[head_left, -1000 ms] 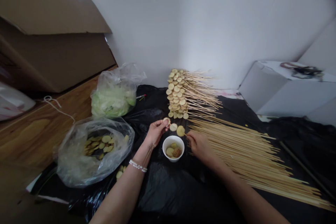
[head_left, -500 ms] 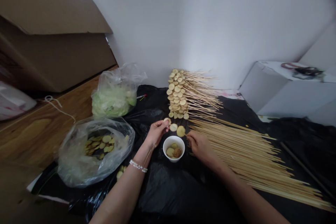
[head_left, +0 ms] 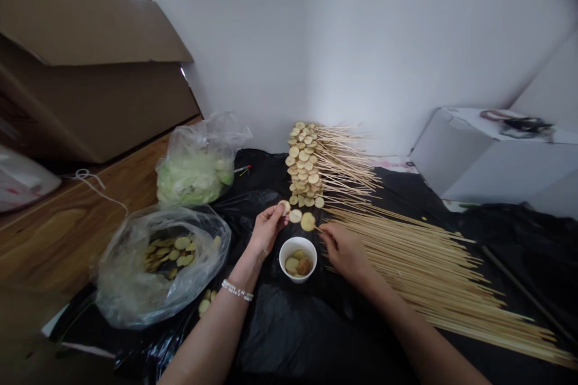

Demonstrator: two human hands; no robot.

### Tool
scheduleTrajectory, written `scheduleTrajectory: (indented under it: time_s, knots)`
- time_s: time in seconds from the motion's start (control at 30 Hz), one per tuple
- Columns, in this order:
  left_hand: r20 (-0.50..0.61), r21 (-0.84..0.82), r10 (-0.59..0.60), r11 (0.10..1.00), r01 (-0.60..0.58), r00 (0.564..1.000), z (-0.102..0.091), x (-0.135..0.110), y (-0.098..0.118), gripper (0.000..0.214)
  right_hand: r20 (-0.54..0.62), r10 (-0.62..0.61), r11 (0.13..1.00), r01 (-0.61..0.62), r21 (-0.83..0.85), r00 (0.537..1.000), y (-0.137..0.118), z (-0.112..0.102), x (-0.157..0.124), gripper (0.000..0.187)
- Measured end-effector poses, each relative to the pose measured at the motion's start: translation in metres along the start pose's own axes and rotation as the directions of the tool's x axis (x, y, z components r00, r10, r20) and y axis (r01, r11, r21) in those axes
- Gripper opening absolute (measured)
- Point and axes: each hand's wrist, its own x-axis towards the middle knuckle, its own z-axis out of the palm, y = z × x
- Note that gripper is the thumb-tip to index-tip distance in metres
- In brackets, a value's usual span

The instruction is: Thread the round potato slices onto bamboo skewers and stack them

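Between my fingers and thumb, my left hand (head_left: 268,227) pinches a pale potato slice (head_left: 285,207) at the end of a wooden skewer. Two more round potato slices (head_left: 307,221) sit along the same skewer, between my hands. My right hand (head_left: 342,246) is closed around the skewer (head_left: 318,228), just right of the slices. Below the slices stands a white bowl (head_left: 298,275) with several potato slices in it. Behind my hands lies a stack of loaded potato skewers (head_left: 305,162), slices to the left and sticks to the right.
Many bare skewers (head_left: 419,264) lie fanned out at the right on black plastic (head_left: 289,337). At the left are an open clear bag (head_left: 135,295) of potato slices and a bag of pale green vegetables (head_left: 194,174). A cardboard box (head_left: 112,102) and a white box (head_left: 456,144) flank the wall.
Both hands and the skewer have shifted very slightly left, and the camera view has moved a little. My grips look the same.
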Motion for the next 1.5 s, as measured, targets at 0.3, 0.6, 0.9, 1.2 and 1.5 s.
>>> scheduleTrajectory:
  time_s: [0.3,0.6,0.9,1.2,1.5]
  knots:
    - [0.025,-0.021,-0.096,0.995,0.096,0.995,-0.002,0.002,0.002,0.057,-0.357,0.076,0.994,-0.042,0.102,0.931,0.003,-0.033,0.013,0.019]
    - [0.065,-0.004,-0.157,0.988,0.157,0.985,-0.001,0.001,0.001,0.044,-0.575,0.323,0.935,-0.161,0.315,0.751,0.042,-0.106,0.034,0.021]
    - [0.066,0.007,-0.165,0.986,0.165,0.984,-0.001,0.0,0.0,0.04,-0.566,0.148,0.988,-0.149,0.045,0.811,0.071,-0.123,0.121,0.022]
    - [0.065,0.033,-0.193,0.981,0.191,0.979,-0.003,0.002,-0.001,0.041,-0.378,-0.015,0.948,-0.108,-0.301,0.926,0.067,-0.079,0.253,0.029]
    - [0.075,0.062,-0.2,0.979,0.196,0.977,-0.001,-0.002,0.002,0.039,-0.193,0.126,0.861,-0.204,-0.466,0.973,0.071,-0.041,0.292,0.033]
